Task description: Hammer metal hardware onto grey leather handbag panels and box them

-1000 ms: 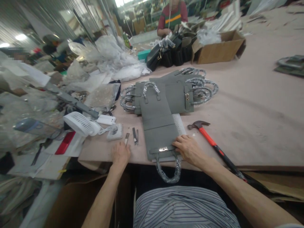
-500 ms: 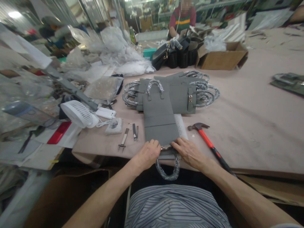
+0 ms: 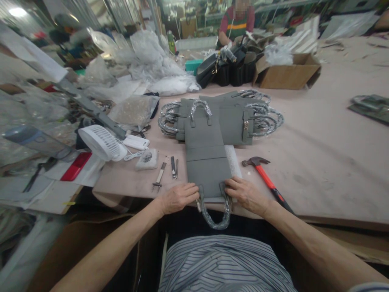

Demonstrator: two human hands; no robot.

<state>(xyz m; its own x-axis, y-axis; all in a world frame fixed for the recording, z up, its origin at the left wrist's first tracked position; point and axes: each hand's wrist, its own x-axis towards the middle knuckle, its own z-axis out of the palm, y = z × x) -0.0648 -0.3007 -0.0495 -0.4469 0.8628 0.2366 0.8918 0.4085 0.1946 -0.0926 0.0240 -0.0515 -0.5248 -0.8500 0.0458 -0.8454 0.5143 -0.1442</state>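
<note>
Fingertips of both hands meet the near end of a grey bag panel (image 3: 206,162), which lies lengthwise across the near edge of the table (image 3: 319,154). The left hand (image 3: 178,197) lies knuckles up, fingers half curled, with its tips at the panel's near left corner beside one handle base. The right hand (image 3: 246,194) is curled the same way over the near right corner. Both thumbs are hidden, so I cannot tell whether either hand pinches the edge or only presses on it.

The panel's plastic-wrapped handle (image 3: 214,217) hangs off the table edge between the wrists, over the lap. A white foam strip (image 3: 234,160) shows under the panel's right side.

Small metal tools (image 3: 173,167) lie just left of the panel, and a red-handled hammer (image 3: 267,178) lies just right of it, so room is tight on both flanks. Beyond the hammer the tabletop is bare and wide. At the panel's far end a stack of matching panels (image 3: 234,117) closes the way forward. A white fan (image 3: 100,142) sits further left among the clutter.

Half a second ago the left hand covered the middle of the panel's near end. It has since slid left to the corner, baring both handle bases. A second ago it rested on the table by the small tools.
</note>
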